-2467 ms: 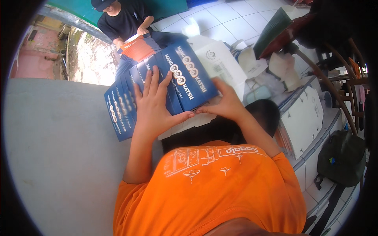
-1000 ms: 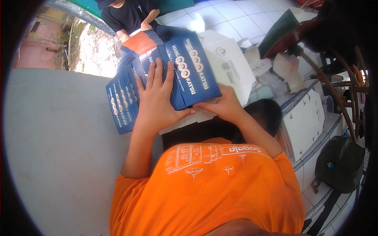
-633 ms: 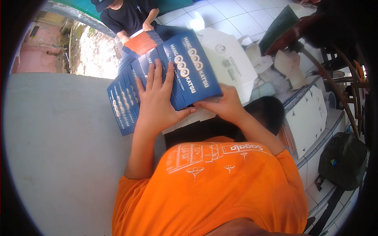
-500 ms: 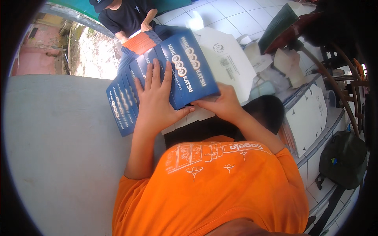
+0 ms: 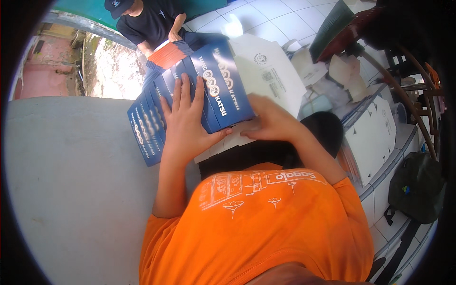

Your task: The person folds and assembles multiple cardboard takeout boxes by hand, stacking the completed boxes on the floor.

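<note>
Several flat blue printed cardboard sheets, which look like box blanks, lie fanned out and overlapping in front of me. My left hand rests flat on them, its fingers spread and the thumb pointing right along the near edge. Beside the right end of the top sheet is my right hand, slightly blurred. Its thumb stands apart from its fingers, and the fingertips are close to the sheet's edge. White cardboard sheets with small dark print lie beyond and beneath the blue ones.
Across from me sits a person in a dark cap, hands on a stack of orange-brown sheets. A grey surface spans my left. At right are another white cardboard stack, a dark bag and a wooden-framed piece.
My right hand has come away from the near corner of the top blue sheet, and its thumb and fingers have spread. My left hand stays on the sheets.
</note>
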`<state>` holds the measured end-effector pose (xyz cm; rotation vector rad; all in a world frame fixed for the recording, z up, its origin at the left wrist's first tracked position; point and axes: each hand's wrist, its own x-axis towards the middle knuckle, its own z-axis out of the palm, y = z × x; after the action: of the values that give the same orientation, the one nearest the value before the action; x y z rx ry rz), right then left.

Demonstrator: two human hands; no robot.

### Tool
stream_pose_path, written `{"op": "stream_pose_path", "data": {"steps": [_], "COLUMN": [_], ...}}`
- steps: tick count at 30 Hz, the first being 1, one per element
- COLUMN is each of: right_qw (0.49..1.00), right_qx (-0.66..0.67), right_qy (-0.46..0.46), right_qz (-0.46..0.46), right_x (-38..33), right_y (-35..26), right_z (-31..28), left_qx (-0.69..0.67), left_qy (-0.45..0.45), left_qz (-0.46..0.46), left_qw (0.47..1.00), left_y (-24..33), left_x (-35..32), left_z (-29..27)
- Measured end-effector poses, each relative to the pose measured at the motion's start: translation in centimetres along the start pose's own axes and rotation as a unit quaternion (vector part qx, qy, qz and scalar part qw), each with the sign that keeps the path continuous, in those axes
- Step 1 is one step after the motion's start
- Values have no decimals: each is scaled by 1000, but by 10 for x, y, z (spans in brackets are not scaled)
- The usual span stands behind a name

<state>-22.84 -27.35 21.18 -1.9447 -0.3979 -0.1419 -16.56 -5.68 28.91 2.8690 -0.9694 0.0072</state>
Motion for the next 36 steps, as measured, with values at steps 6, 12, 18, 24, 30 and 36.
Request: {"op": "stream_pose_path", "data": {"steps": [6,12,18,24,30,36], "right_qw": [983,969,974,958,968,994], "right_qx": [-173,-216,-190,-251,-221,-114], "right_qy": [42,93,101,90,81,-4], "right_qz": [-45,-76,-75,-109,-84,-3], "right_x": [-10,-7,-11,-5,-7,-5], "right_y": [12,3,5,-3,0,8], "right_z": [12,15,21,7,24,32], "left_qx": [0,-28,-28,-31,-37,-33], "left_qy": [-7,-2,-2,-3,3,7], "left_qz": [0,0,4,-1,2,13], "left_qw": [1000,1000,1000,1000,999,999], "left_y": [3,-4,-3,-5,-5,2], "left_x": [0,-1,-1,-2,-1,-2], "left_z": [-3,-7,-6,-9,-7,-7]}}
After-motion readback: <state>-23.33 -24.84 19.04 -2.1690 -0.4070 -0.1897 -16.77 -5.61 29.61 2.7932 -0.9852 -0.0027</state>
